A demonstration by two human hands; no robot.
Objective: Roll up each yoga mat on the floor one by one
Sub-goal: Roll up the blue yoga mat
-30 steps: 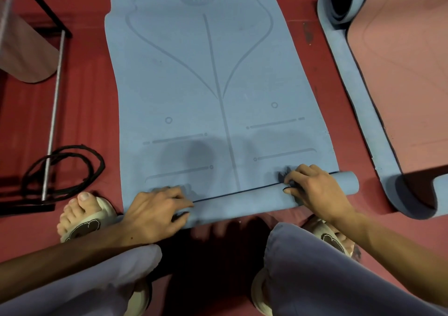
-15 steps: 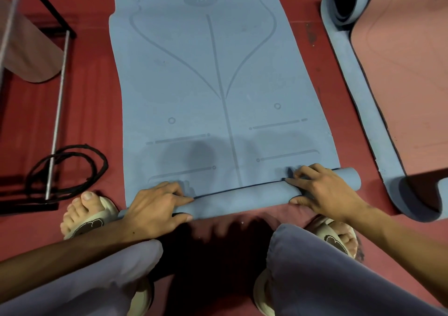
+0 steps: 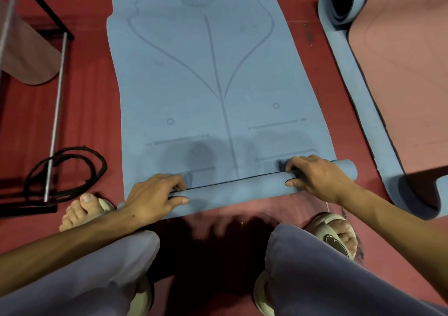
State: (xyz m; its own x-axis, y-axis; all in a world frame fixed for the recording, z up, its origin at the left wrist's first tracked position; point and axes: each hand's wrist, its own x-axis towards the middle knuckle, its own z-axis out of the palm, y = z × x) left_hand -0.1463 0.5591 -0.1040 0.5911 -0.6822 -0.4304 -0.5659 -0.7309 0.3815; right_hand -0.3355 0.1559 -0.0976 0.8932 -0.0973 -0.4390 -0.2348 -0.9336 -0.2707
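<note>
Blue yoga mat (image 3: 218, 85) flat up frame centre, started roll (image 3: 242, 187) at lower centre; left hand (image 3: 150, 199) and right hand (image 3: 320, 177) clamped on roll near its ends: push evenly, keep core tight, edges aligned.

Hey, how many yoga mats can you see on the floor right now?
2. The blue mat lies in the middle, its near end rolled under both hands. A pink mat with blue underside lies at right, edges curled. More may lie outside the view.

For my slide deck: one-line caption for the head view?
Both hands, left hand and right hand, grip the blue yoga mat, barely rolled.
</note>
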